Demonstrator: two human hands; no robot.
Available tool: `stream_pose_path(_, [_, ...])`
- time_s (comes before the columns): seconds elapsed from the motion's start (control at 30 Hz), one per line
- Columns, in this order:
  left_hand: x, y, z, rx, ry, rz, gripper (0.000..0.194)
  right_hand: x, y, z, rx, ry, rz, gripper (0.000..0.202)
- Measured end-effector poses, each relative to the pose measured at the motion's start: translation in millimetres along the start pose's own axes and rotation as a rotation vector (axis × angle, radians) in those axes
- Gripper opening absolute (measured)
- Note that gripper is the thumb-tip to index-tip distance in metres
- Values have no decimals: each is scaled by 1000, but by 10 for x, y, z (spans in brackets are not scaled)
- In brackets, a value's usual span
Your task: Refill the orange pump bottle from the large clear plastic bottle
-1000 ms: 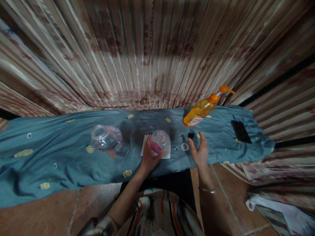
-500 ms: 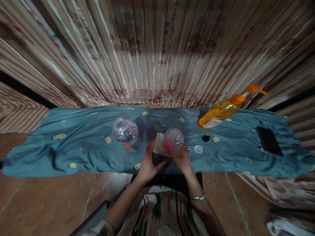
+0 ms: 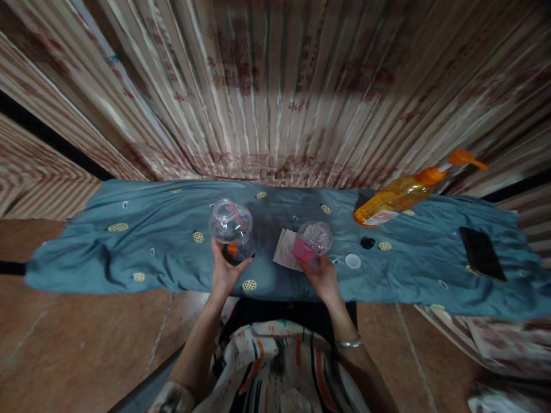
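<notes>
My left hand (image 3: 224,274) is round the lower part of a clear plastic cup with a domed lid (image 3: 232,225), thumb on its right side. An orange print shows on that cup. With fingers curled at its base, my right hand (image 3: 322,276) grips a second clear domed cup (image 3: 321,236) by its lower edge. A pink piece (image 3: 303,250) lies against this cup's left side, close to my right fingertips. Partly beneath the pink piece is a pale paper packet (image 3: 284,250), flat on the cloth.
An orange pump bottle (image 3: 394,201) stands at the back right. Near it lie a small black object (image 3: 368,242) and a white disc (image 3: 353,261). A dark phone (image 3: 482,253) rests farther right on the teal cloth (image 3: 167,258). Striped curtains hang behind.
My left hand has moved left from beside the paper packet to the left cup and closed round it. My right hand remains at the right cup. The view has shifted slightly.
</notes>
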State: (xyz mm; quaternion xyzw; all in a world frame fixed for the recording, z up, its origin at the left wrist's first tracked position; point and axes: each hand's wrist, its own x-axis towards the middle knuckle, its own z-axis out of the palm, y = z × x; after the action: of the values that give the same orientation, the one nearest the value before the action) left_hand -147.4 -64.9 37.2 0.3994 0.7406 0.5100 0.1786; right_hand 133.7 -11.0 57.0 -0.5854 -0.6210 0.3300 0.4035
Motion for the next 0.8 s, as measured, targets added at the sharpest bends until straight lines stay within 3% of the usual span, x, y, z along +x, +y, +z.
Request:
stream_pose_path(0.1, [123,65,93,55,-43,-58,50,3,3,0,-4,-1,-3,62])
stream_pose_path(0.23, [146,164,94,78,-70,-87,48,8,3,-3,-2,-9,3,61])
stream_pose_path(0.57, [-27,337,-157,-23,-84,-83,57,8,24,34,48,17,0,45])
stream_pose_path(0.8, [-160,309,-276,-205,-149,-129,44,-6,17,13,40,74,-9,39])
